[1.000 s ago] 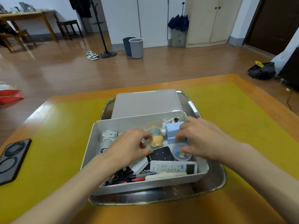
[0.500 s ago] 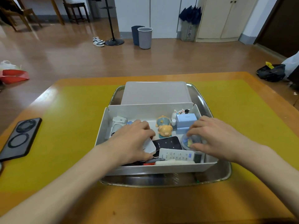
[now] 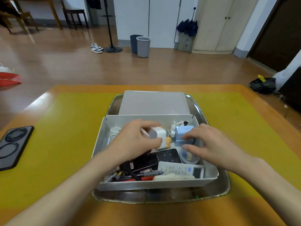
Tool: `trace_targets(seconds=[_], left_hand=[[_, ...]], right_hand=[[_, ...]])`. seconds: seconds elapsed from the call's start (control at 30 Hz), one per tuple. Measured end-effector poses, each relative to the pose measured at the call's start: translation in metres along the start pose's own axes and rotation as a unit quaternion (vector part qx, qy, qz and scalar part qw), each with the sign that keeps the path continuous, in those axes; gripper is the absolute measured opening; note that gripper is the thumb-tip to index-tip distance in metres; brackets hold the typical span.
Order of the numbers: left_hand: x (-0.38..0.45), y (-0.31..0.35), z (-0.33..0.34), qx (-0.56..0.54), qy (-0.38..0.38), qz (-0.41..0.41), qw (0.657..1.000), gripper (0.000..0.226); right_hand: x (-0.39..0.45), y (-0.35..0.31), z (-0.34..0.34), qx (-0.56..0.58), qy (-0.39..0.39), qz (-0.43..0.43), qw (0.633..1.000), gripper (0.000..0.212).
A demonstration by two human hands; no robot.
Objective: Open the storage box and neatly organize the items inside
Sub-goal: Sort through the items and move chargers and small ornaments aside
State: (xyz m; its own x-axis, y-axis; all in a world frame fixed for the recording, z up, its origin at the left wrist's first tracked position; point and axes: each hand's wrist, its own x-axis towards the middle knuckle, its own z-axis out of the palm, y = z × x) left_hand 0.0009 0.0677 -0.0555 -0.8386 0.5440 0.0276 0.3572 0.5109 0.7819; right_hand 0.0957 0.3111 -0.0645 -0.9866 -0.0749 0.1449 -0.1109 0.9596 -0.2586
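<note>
One open white storage box [image 3: 210, 180] sits in one metal tray [image 3: 225, 189] at the frame's centre, on a yellow-matted tabletop [image 3: 68, 128]. The left hand [image 3: 132, 141] grips one white charger block [image 3: 157, 139] above the clutter. The right hand [image 3: 210, 144] hovers with relaxed, spread fingers, holding nothing. One remote control [image 3: 180, 170] lies lower right; one lid [image 3: 154, 102] lies behind the box.

We're reaching in with both bare forearms, coming up from the bottom corners and angling toward each other. Our left hand [image 3: 135, 141] is sitting knuckles-up, fingers and thumb curling round a small white charger block [image 3: 157, 137] and holding it lifted a bit. Our right hand [image 3: 210, 145] is hovering palm-down just beside it, fingers spreading out and pointing left, loosely bent, and it's hard to tell if the tips are touching anything underneath.
</note>
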Motion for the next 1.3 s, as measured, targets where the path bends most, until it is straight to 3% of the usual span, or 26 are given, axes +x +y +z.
trace_targets(seconds=[0.07, 0.13, 0.23, 0.37, 0.5, 0.63, 0.77, 0.93, 1.07, 1.3], left_hand=[[0.004, 0.005, 0.005, -0.16, 0.021, -0.069, 0.984, 0.033], [0.005, 0.01, 0.012, -0.306, -0.002, -0.124, 0.944, 0.026], [0.003, 0.01, 0.021, -0.34, -0.029, -0.147, 0.929, 0.026], [0.003, 0.006, 0.027, -0.231, -0.064, -0.088, 0.967, 0.02], [0.007, -0.003, 0.022, -0.009, -0.026, 0.02, 0.999, 0.024], [0.004, -0.007, 0.03, 0.09, -0.055, 0.073, 0.992, 0.019], [-0.004, -0.009, 0.049, 0.224, -0.132, 0.153, 0.953, 0.027], [-0.007, -0.005, 0.064, 0.214, -0.153, 0.181, 0.948, 0.04], [-0.003, 0.001, 0.071, 0.253, -0.221, 0.191, 0.922, 0.053], [-0.004, 0.005, 0.067, 0.254, -0.252, 0.208, 0.911, 0.04]], right_hand=[[-0.001, -0.006, 0.004, 0.09, 0.014, 0.012, 0.996, 0.061], [-0.003, -0.013, 0.009, 0.154, 0.02, 0.012, 0.988, 0.069], [0.0, -0.023, 0.015, 0.186, 0.063, 0.004, 0.98, 0.057], [0.001, -0.029, 0.016, 0.182, 0.096, -0.009, 0.979, 0.037], [0.002, -0.011, 0.007, 0.126, 0.078, 0.037, 0.988, 0.031], [-0.001, 0.012, -0.001, -0.024, 0.039, 0.033, 0.998, 0.029], [-0.003, 0.011, 0.004, -0.103, 0.043, -0.008, 0.994, 0.025], [0.0, 0.018, -0.002, -0.093, 0.07, -0.009, 0.993, 0.028], [0.0, 0.019, -0.005, -0.096, 0.079, -0.016, 0.992, 0.031], [0.001, 0.02, 0.001, -0.099, 0.068, -0.023, 0.992, 0.025]])
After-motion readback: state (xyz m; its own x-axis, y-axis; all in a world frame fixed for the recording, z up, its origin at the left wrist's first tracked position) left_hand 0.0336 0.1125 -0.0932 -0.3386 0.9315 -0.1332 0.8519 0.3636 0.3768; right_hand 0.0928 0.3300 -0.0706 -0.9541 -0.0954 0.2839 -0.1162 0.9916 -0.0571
